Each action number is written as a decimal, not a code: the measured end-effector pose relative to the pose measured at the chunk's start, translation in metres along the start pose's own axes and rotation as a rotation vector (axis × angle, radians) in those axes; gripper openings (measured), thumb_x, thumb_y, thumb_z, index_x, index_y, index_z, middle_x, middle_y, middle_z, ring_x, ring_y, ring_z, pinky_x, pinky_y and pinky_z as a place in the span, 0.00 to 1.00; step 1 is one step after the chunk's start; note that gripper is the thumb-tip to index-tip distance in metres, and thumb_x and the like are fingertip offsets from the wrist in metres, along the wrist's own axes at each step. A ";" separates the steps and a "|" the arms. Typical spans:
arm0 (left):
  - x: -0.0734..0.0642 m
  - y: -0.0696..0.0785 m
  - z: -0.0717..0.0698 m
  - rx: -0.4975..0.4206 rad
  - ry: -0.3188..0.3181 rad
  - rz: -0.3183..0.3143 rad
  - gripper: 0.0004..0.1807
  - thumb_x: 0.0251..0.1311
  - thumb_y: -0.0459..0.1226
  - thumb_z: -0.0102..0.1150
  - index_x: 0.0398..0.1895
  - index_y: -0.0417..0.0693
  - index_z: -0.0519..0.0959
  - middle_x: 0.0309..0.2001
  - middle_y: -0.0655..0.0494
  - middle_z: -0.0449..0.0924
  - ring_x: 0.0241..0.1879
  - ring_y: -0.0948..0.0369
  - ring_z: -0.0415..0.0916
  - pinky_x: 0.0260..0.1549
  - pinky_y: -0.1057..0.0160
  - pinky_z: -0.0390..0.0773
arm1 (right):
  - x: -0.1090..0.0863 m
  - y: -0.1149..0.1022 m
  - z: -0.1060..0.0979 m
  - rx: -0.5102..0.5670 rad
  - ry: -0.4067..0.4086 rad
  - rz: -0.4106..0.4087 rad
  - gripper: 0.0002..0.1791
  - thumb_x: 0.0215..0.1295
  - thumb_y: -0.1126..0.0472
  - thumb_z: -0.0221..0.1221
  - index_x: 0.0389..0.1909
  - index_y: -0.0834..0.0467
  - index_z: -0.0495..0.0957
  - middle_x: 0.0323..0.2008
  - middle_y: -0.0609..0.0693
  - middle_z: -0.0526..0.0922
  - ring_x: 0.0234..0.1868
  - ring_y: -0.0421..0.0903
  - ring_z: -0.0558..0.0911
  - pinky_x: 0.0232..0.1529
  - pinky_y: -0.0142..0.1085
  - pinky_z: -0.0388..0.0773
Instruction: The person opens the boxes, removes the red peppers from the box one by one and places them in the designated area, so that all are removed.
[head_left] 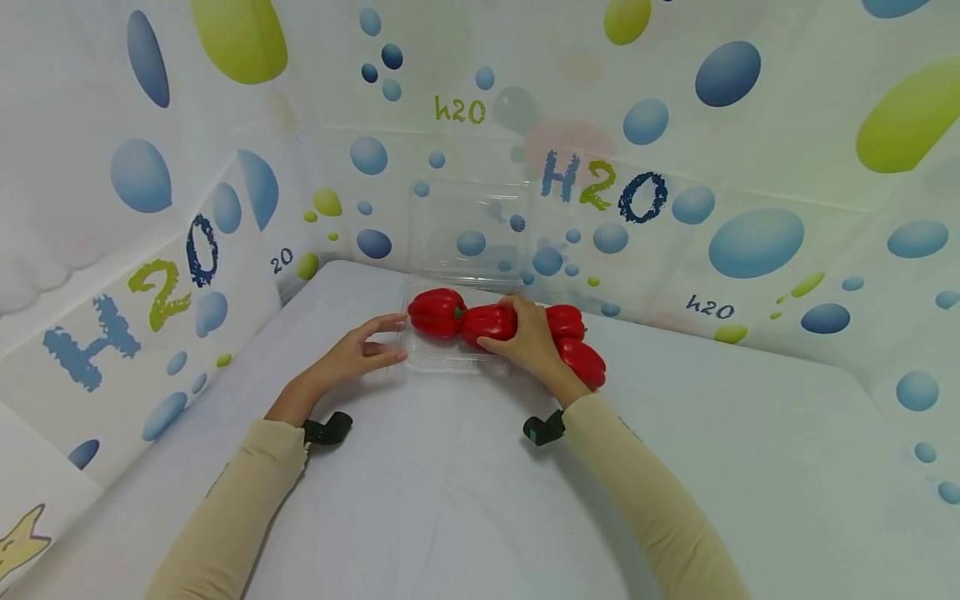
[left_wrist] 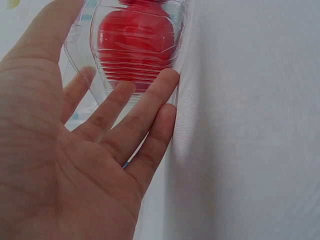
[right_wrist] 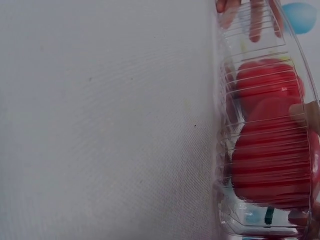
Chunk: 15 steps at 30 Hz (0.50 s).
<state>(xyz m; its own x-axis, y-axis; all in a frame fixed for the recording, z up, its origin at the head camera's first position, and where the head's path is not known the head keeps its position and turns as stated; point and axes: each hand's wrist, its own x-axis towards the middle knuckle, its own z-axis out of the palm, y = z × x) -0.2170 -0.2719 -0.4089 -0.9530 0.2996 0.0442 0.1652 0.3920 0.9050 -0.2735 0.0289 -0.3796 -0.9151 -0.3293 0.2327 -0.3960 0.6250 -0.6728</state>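
Observation:
A clear plastic clamshell box (head_left: 450,365) lies at the far side of the table, its lid (head_left: 471,229) standing up behind. Inside at the left is a red bell pepper (head_left: 433,313). My right hand (head_left: 534,337) grips a second red bell pepper (head_left: 482,325) in the box's right part, thumb in front and fingers over the back. At the box's left end my left hand (head_left: 352,357) has its fingers straight; in the left wrist view the fingertips (left_wrist: 165,80) reach the ribbed wall. The right wrist view shows the held bell pepper (right_wrist: 272,165) through the front wall, green stem downward.
Two more red bell peppers, a rear one (head_left: 567,320) and a front one (head_left: 584,362), lie right of the box, partly behind the right hand. A white cloth covers the table (head_left: 435,500). Patterned sheeting (head_left: 772,192) rises behind the table and at its left.

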 end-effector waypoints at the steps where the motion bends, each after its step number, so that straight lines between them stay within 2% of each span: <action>1: 0.000 0.000 0.000 0.000 0.000 0.000 0.39 0.64 0.41 0.62 0.75 0.51 0.55 0.72 0.42 0.58 0.62 0.40 0.69 0.58 0.45 0.73 | 0.000 0.000 0.000 -0.002 0.000 -0.001 0.37 0.52 0.56 0.73 0.61 0.55 0.66 0.58 0.54 0.74 0.62 0.54 0.68 0.54 0.51 0.78; 15: 0.000 -0.002 -0.001 0.003 -0.002 0.022 0.38 0.65 0.39 0.61 0.75 0.48 0.56 0.72 0.41 0.58 0.62 0.40 0.70 0.58 0.45 0.73 | -0.004 -0.001 0.000 0.034 0.012 -0.032 0.36 0.52 0.56 0.72 0.60 0.56 0.66 0.58 0.55 0.74 0.61 0.54 0.69 0.53 0.51 0.79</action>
<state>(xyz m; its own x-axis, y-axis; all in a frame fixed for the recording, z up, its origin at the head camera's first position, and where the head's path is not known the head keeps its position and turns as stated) -0.2177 -0.2728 -0.4100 -0.9486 0.3101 0.0627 0.1866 0.3881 0.9025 -0.2694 0.0300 -0.3798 -0.9030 -0.3401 0.2624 -0.4222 0.5898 -0.6883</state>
